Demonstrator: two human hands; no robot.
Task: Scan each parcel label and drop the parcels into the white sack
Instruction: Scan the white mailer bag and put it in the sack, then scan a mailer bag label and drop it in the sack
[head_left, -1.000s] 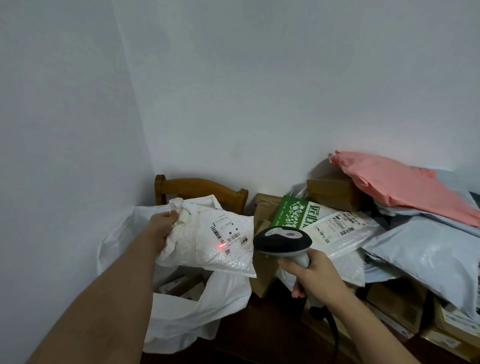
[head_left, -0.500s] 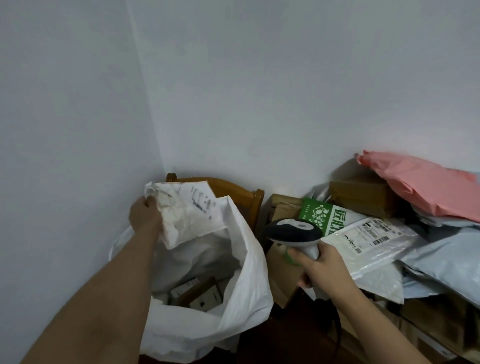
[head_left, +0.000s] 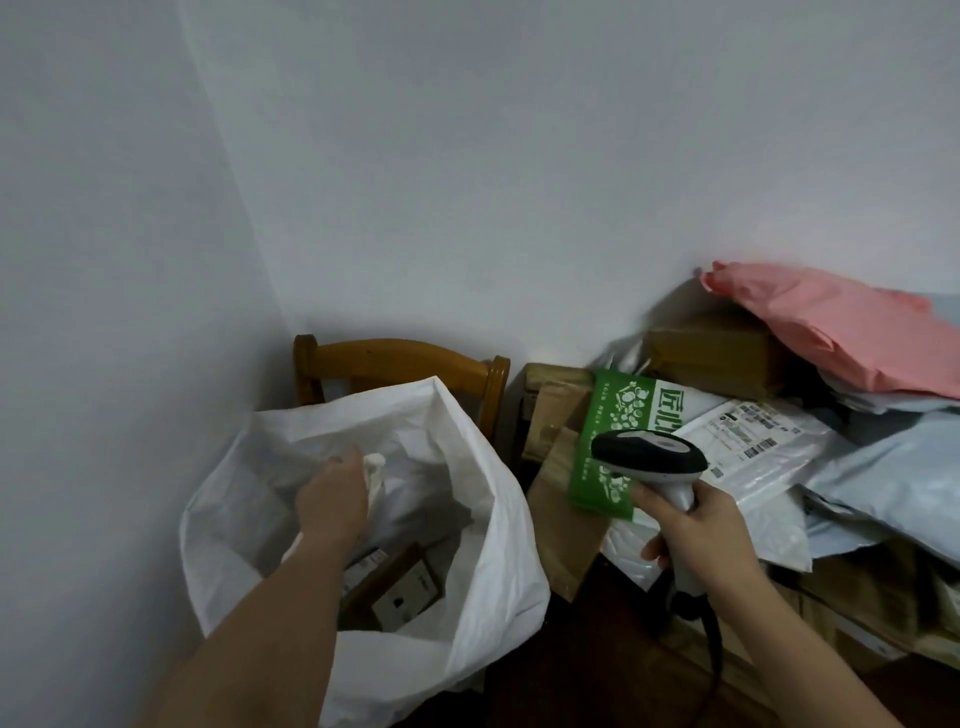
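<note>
There is just one camera, and it sits on the person's head. It looks forward and down into a corner of the room. The white sack (head_left: 483, 545) is close below on the left, the parcel pile (head_left: 779, 452) close on the right.

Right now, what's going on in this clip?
A person is sorting parcels. Their left hand is down inside the open white sack, touching a crumpled white parcel at its fingers; whether it grips the parcel or has let go is unclear. Boxes already lie at the bottom of the sack. The right hand holds a barcode scanner by its handle, beside a heap of parcels not yet in the sack.
</note>
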